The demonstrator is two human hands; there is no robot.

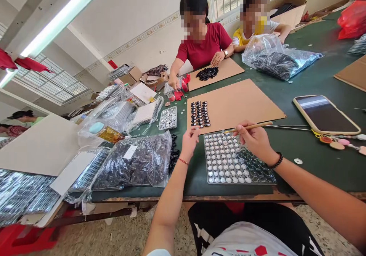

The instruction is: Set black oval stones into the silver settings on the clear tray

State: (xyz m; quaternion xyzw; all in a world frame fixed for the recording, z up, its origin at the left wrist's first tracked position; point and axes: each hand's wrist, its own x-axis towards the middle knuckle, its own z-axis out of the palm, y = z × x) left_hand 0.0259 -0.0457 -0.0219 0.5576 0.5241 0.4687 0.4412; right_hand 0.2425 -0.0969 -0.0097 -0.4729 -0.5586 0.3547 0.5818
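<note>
My right hand [253, 137] is closed around a thin wooden stick [261, 124], whose fine tip points left above a clear tray [207, 168]. Round white pieces fill much of this tray, while its right part shows bare round pockets. At the near left corner of a cardboard sheet [243, 99], my left hand [190, 141] has its fingertips drawn together beside the lowest of several small black pieces [200, 113] with white spots, set in rows. Whatever lies between those fingertips is too small to make out.
Left of the sheet stands a small clear box [168, 118] of white pieces. A plastic bag of dark pieces [134, 164] lies by my left arm. A phone [327, 115] rests at right. Across the table, a person in red [213, 38] handles things beside black pieces on cardboard.
</note>
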